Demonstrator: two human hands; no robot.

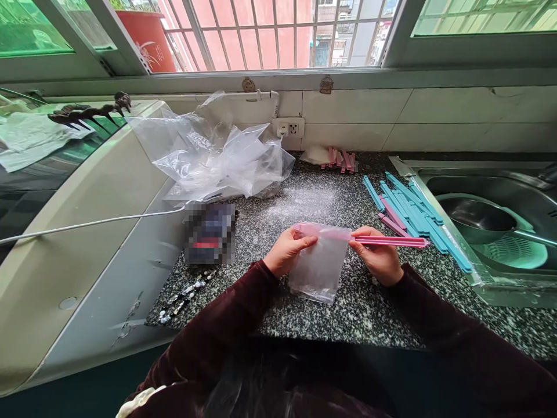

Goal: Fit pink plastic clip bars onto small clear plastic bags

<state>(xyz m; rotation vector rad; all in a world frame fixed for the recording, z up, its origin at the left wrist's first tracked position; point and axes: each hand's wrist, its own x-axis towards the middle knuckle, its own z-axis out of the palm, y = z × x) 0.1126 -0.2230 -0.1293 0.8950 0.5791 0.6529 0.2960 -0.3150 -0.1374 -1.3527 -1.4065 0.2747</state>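
My left hand (289, 251) pinches the upper left corner of a small clear plastic bag (319, 264), thumb in front. The bag hangs flat above the counter, and a pink band shows along its top edge. At its upper right corner, my right hand (378, 255) is closed on a long pink bag-sealing clip (391, 240), which sticks out to the right. The clip's left end meets the bag's top edge; whether it is threaded onto it I cannot tell. Right of my right hand lies a pile of blue sealing clips (411, 209) with a few pink clips (393, 213) among them.
A heap of clear plastic bags (226, 157) stands at the back left, near a socket (290, 128). Short pink clips (342, 159) lie by the wall. A blurred dark phone-like object (211, 232) is at left. The sink (483, 284) on the right holds a pan (476, 216).
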